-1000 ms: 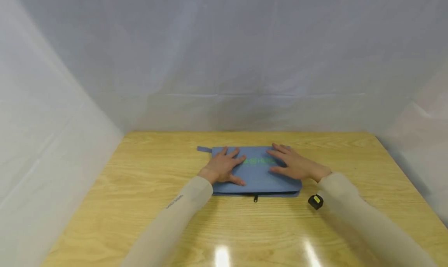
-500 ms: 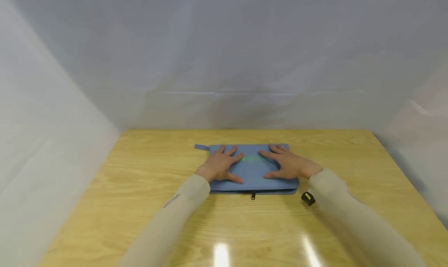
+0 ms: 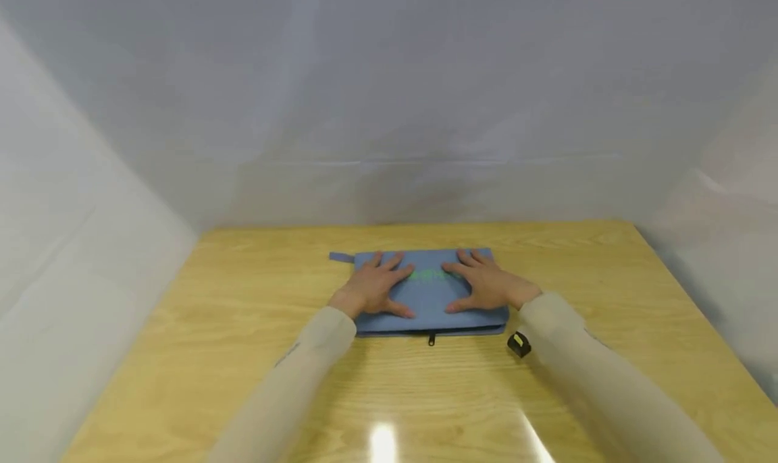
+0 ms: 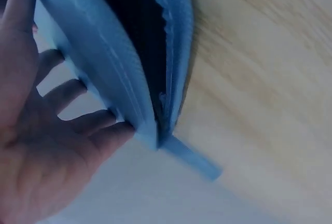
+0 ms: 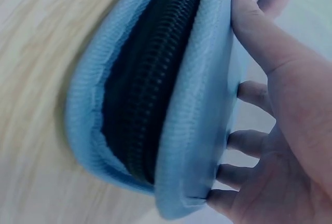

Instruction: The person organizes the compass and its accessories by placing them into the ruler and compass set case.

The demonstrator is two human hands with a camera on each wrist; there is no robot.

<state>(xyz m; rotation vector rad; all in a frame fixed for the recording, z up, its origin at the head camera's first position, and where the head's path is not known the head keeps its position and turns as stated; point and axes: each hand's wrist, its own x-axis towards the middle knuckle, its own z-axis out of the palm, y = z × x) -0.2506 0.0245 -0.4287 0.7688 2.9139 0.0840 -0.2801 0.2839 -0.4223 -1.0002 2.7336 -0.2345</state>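
Observation:
A flat blue zippered pouch (image 3: 428, 308) with green print lies on the table, its zipper edge toward me. My left hand (image 3: 372, 287) rests on its left half with fingers spread, and my right hand (image 3: 486, 284) rests likewise on the right half. In the left wrist view the left fingertips touch the cover of the pouch (image 4: 93, 42), and a strap (image 4: 194, 157) sticks out at its corner. The right wrist view shows black zipper teeth (image 5: 150, 73) along the gap, beside the right hand (image 5: 290, 115). A zipper pull (image 3: 431, 339) hangs at the near edge.
A small black object with a yellow mark (image 3: 519, 344) sits on the wooden table (image 3: 255, 355) just right of the pouch, near the right sleeve. Pale sheeting (image 3: 389, 98) stands behind the table and on both sides.
My right hand has shifted left on the pouch, its fingers coming down flatter over the print. The left hand stays in place on the pouch. The whole head view has drifted slightly.

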